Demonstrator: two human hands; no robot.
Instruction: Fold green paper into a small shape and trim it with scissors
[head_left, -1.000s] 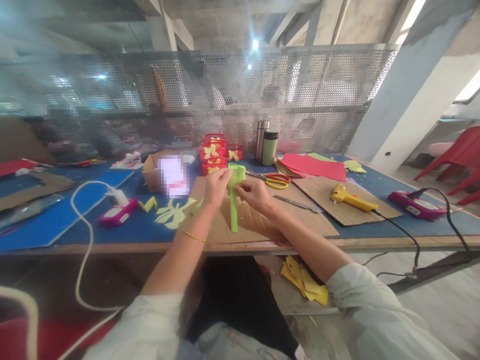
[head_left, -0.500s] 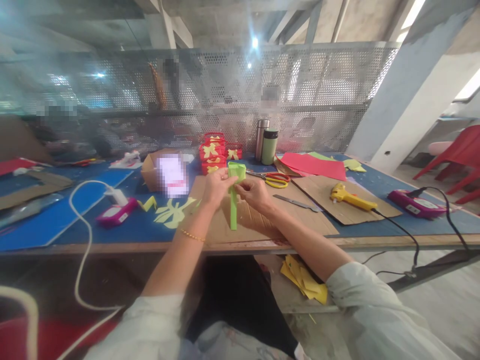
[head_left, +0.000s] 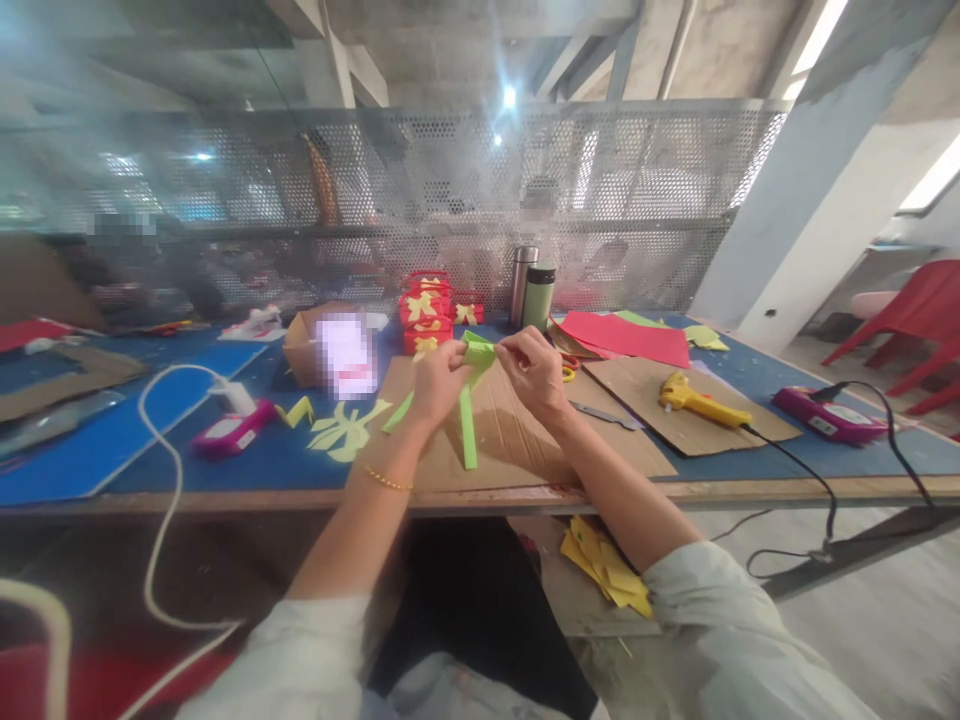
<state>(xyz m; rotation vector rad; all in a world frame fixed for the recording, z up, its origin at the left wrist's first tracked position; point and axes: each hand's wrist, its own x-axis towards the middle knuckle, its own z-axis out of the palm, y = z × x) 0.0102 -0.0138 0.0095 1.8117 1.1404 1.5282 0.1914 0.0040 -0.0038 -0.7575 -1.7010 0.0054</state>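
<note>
- My left grip (head_left: pixel 441 380) is closed on the folded green piece (head_left: pixel 478 348), with the thumb and the fingers pressed together at its left side.
- My right grip (head_left: pixel 536 372) has its fingers curled together at the right edge of this piece; I cannot tell if they clamp it or only touch it.
- The green piece is between my two hands, raised above the brown cardboard sheet (head_left: pixel 525 440), and from it a narrow green strip (head_left: pixel 469 435) goes downward.
- The cardboard lies on the blue surface (head_left: pixel 225 475), near its front edge.
- Beside my left forearm, there are pale yellow cut pieces (head_left: pixel 345 430), and further left a purple box (head_left: pixel 234 430) with a white plug.
- Just behind my right hand, I see the yellow handle of the scissors (head_left: pixel 570 373), partly hidden.
- A flat metal blade (head_left: pixel 606 416) lies near my right wrist, and more to the right a yellow glue gun (head_left: pixel 701 402) rests upon another cardboard (head_left: pixel 720 435).
- Beyond my hands stand red boxes (head_left: pixel 426 308) with yellow bows, and to their right a steel flask (head_left: pixel 520 285) beside a green flask (head_left: pixel 538 302).
</note>
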